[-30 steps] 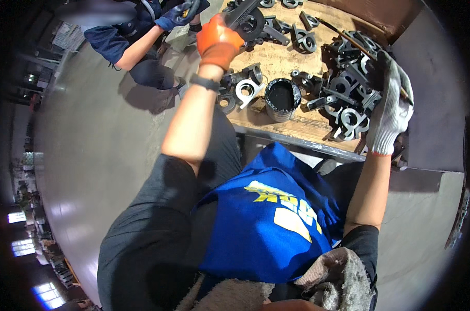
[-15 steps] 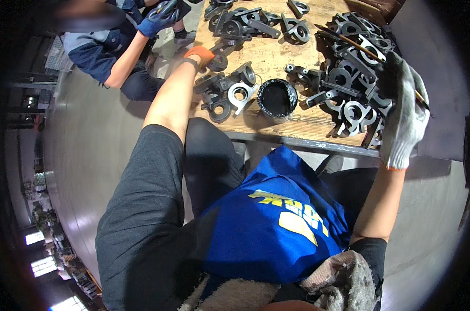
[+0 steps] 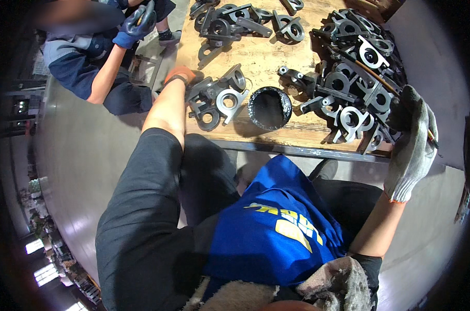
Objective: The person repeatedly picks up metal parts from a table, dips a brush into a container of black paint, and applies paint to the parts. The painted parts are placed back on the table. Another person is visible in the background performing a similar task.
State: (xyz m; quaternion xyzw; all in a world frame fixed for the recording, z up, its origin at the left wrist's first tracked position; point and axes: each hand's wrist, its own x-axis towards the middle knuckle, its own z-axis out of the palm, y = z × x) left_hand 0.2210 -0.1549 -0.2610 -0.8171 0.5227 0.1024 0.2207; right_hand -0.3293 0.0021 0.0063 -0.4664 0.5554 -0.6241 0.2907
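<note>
Nearest, a blue apron [image 3: 245, 249] covered the person's front, with a frayed towel [image 3: 344, 280] against it. Past the near right corner of the bench [image 3: 253, 57] was the right hand [image 3: 414, 145], in a pale knit glove. Its fingers were closed around a thin brown stick [image 3: 372, 72] (probably a brush, though its ends were too dark to tell), which slanted away over a heap of metal brackets [image 3: 338, 80]. A light but firm hold seemed best there, with the far end kept clear of the rings so that it did not snag.

On the bench, a black-filled pot [image 3: 253, 106] stood near the front edge, between that heap and a smaller cluster [image 3: 214, 90], where 1 bright bracket [image 3: 227, 102] lay nearest to it. Moving around the pot called for care, since a knock could have spilled it.

The left hand [image 3: 179, 74], in an orange glove, was at the bench's left edge. Its fingers were hidden, so I could not tell how far they were spread or whether they held anything.

Farther off lay more dark brackets [image 3: 222, 28]; at the far left, a co-worker [image 3: 72, 62] had a blue-gloved hand [image 3: 140, 20] raised.
</note>
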